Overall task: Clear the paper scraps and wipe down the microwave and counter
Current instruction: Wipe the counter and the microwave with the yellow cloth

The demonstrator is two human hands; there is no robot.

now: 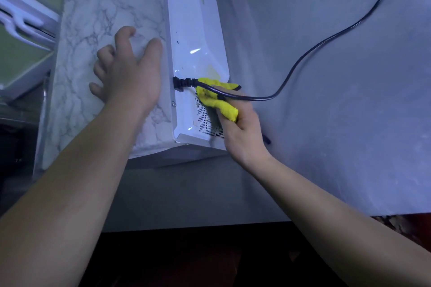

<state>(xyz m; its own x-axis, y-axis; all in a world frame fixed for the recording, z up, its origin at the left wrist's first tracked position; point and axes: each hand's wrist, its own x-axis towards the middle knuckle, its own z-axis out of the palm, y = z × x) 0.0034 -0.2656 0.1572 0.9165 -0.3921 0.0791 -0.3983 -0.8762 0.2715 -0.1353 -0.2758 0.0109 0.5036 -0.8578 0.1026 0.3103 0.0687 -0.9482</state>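
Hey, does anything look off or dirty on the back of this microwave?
A faint yellowish patch marks the microwave's white back panel just above the yellow cloth; stain or reflection, unclear. The power cord also drapes across the cloth the right hand grips.

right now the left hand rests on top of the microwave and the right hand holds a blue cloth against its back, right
Wrong colour: the head view shows a yellow cloth in the right hand against the back of the microwave. The left hand does rest on top.
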